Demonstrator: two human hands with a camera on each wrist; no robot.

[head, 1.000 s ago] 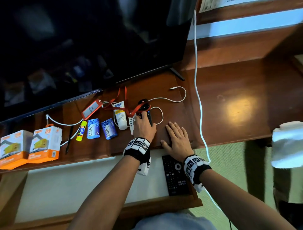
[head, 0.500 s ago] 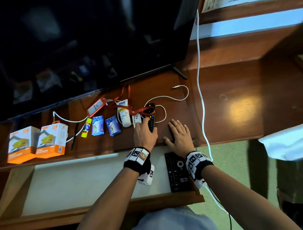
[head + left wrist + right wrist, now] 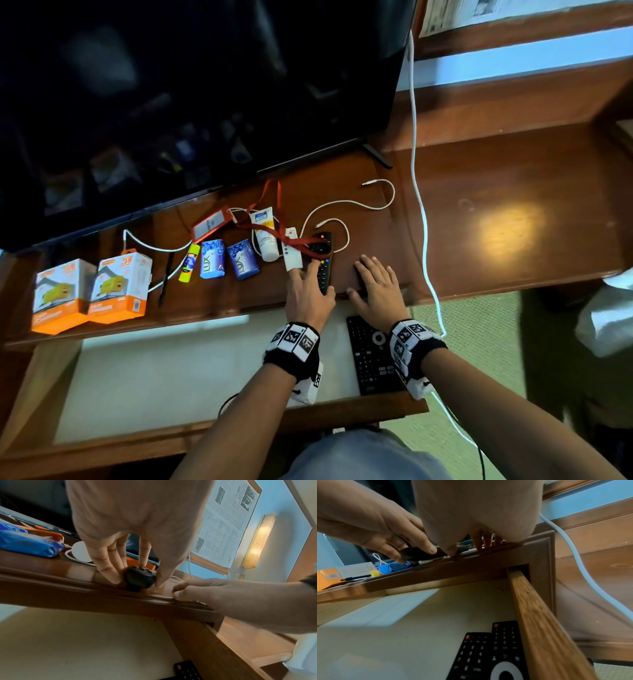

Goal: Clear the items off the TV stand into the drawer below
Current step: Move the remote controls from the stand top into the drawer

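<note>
The left hand (image 3: 310,294) pinches the near end of the black remote (image 3: 323,262) on the TV stand (image 3: 496,219), likely to drop it into the open drawer (image 3: 178,370); the right hand (image 3: 378,291) rests flat, fingers spread, probably for support.

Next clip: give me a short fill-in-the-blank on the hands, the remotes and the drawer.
The left hand grips a black ____ lying near the stand's front edge.
The right hand rests ____ on the TV stand, holding nothing.
The open drawer already holds ____ black remotes.

Missing: remote; flat; two
</note>
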